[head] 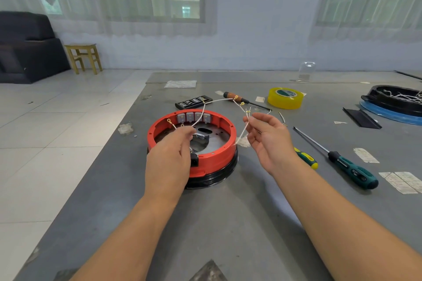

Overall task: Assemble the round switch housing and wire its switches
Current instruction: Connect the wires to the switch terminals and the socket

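Note:
The round red switch housing (225, 141) sits on a black base in the middle of the grey table. Several grey switches (194, 117) line its far inner wall. A white wire harness (219, 99) with small brass terminals arcs above the housing between my hands. My left hand (171, 157) hovers over the housing's near left rim and pinches one end of the wires. My right hand (267, 137), to the right of the housing, pinches the other strands at their terminals.
Right of my right hand lie a teal-handled screwdriver (351, 169) and a yellow-green one (307, 158). Behind the housing lie a bit set (194, 101), a wooden-handled screwdriver (237, 97) and yellow tape (286, 98). A second black housing on a blue ring (395, 102) sits far right.

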